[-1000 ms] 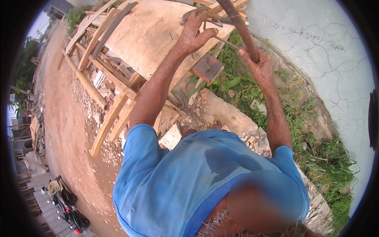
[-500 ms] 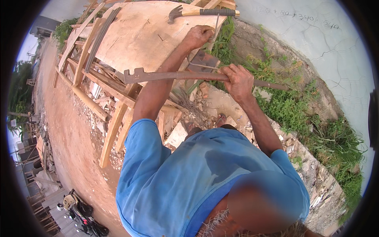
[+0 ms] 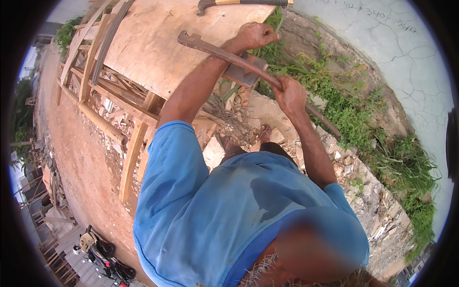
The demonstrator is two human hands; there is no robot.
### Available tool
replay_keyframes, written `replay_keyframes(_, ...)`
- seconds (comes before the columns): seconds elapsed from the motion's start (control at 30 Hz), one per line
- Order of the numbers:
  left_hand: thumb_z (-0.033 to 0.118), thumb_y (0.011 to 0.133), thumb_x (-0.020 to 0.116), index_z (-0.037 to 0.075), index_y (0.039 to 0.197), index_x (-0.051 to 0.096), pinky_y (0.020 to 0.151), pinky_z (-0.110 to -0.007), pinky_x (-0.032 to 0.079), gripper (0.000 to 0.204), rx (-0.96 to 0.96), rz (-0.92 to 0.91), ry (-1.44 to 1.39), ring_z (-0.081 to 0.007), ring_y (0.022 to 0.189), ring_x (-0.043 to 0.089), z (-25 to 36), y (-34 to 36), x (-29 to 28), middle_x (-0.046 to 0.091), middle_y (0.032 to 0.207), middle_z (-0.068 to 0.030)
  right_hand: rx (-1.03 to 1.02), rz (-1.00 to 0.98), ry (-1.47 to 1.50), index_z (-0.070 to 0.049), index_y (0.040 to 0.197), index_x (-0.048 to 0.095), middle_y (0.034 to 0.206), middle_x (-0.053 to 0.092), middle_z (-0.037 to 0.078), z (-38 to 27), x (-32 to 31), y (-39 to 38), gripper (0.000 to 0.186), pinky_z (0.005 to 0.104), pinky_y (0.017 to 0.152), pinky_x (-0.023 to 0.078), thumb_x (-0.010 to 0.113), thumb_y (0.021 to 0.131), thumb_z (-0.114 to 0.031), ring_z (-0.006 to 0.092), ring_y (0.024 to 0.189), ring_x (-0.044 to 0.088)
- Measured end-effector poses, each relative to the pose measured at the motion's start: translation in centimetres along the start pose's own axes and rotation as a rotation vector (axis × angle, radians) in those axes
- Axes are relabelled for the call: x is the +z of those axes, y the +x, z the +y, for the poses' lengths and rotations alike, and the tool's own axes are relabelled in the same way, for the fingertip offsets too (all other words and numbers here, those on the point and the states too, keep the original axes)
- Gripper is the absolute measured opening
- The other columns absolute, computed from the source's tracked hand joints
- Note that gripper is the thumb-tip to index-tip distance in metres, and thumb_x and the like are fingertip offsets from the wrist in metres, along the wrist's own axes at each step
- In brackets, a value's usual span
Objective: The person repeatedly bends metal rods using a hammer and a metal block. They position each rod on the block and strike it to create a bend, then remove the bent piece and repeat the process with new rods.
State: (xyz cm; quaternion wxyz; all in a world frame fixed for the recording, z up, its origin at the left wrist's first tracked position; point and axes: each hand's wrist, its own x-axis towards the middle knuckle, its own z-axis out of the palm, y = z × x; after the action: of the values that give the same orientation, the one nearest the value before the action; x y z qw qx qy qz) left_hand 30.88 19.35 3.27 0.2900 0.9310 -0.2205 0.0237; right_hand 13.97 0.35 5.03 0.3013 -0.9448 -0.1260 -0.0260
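My right hand (image 3: 290,94) is wrapped round the shaft of a rusty rebar bending bar (image 3: 210,48). Its notched head points up and left over the plywood, while the tail runs down past my right forearm. The bar passes in front of my left wrist. My left hand (image 3: 256,36) is curled beyond the bar, near the board's right edge; whatever it may hold does not show. Beneath the bar, a dark metal plate (image 3: 246,71) sits at the board's near right corner. A claw hammer (image 3: 244,2) lies along the far edge, partly out of view.
The plywood top (image 3: 148,43) rests on a timber frame with a bundle of thin rods (image 3: 111,43) at its left. Rubble (image 3: 248,107) surrounds my feet. Weeds (image 3: 339,100) grow along a cracked wall (image 3: 382,48). A motorcycle (image 3: 103,256) stands at lower left.
The bending bar has swung, its head rising and its tail dropping. The bent metal rod seen at my left hand no longer shows. My left hand has shifted slightly right and up.
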Motion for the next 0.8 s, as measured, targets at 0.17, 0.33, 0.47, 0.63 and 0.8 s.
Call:
replay_keyframes(0.17,0.044,0.090,0.060,0.009,0.088,0.071,0.074,-0.047,0.052,0.037,0.174,-0.097,0.100,-0.0368,0.076,0.067,0.1,0.6,1.0,0.069,0.078,-0.0152,0.090,-0.186,0.070,-0.006,0.108,0.072,0.090,0.069,0.016,0.6,-1.0,-0.5,0.032,0.0447,0.075,0.052,0.072,0.085,-0.029,0.0373,0.084,0.067)
replay_keyframes(0.33,0.040,0.090,0.059,0.007,0.093,0.068,0.073,-0.050,0.052,0.034,0.131,-0.123,0.100,-0.0383,0.076,0.067,0.6,0.6,1.4,0.068,0.077,-0.0186,-0.021,-0.031,0.012,-0.001,0.110,0.070,0.092,0.069,0.019,2.8,-4.9,-2.2,0.042,0.0465,0.075,0.052,0.071,0.088,-0.036,0.0366,0.083,0.068)
replay_keyframes(0.47,0.040,0.091,0.060,0.007,0.097,0.067,0.072,-0.051,0.051,0.034,0.110,-0.051,0.078,-0.0392,0.078,0.067,0.7,0.3,1.8,0.067,0.077,-0.0201,0.238,-0.135,0.072,0.000,0.110,0.070,0.082,0.069,0.017,6.0,-10.2,-3.7,0.044,0.0414,0.067,0.051,0.071,0.090,-0.040,0.0293,0.074,0.068)
replay_keyframes(0.63,0.040,0.094,0.059,0.008,0.097,0.067,0.073,-0.051,0.051,0.033,0.270,0.064,0.119,-0.0402,0.077,0.066,0.5,0.0,2.1,0.067,0.078,-0.0209,0.347,-0.250,-0.096,-0.001,0.107,0.070,0.065,0.064,0.012,10.7,-13.6,-4.9,0.042,0.0384,0.057,0.049,0.071,0.091,-0.039,0.0219,0.059,0.063)
replay_keyframes(0.8,0.036,0.096,0.056,0.009,0.090,0.062,0.076,-0.053,0.050,0.029,0.237,-0.062,0.128,-0.0381,0.079,0.065,1.1,-0.1,1.8,0.064,0.074,-0.0159,0.081,-0.345,-0.205,-0.001,0.095,0.069,0.062,0.062,0.012,13.7,-15.0,-2.6,0.036,0.0399,0.054,0.048,0.074,0.088,-0.036,0.0236,0.055,0.061)
